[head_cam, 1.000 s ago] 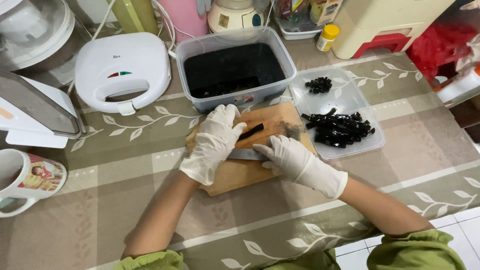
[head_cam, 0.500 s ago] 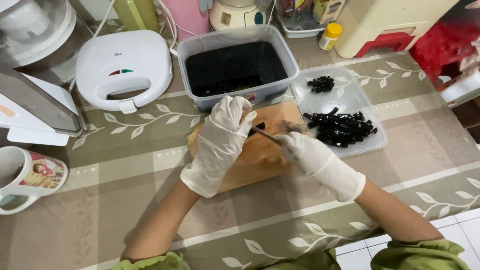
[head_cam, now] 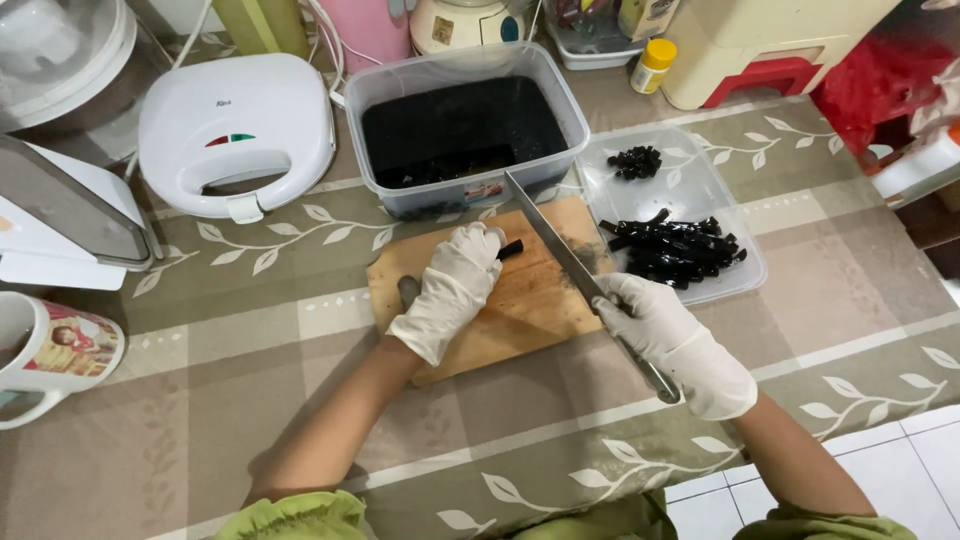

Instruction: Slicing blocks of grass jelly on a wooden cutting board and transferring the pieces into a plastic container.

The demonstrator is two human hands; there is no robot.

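Poking from the left hand (head_cam: 452,290), a glossy black strip (head_cam: 510,248).

Far left there's a white sandwich maker (head_cam: 235,135), and a mug (head_cam: 45,355) sits near the left edge. A yellow-capped bottle (head_cam: 652,64) stands far right beside a red stool (head_cam: 765,75). Leaf-patterned cloth covers the tabletop (head_cam: 230,400).

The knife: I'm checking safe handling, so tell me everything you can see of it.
The knife has a long, narrow, grey metal blade. The gloved right hand grips its handle, whose end sticks out behind the wrist. The blade slants up and away over the wooden cutting board, its tip near the clear tub of dark jelly. The left hand stays apart from it.
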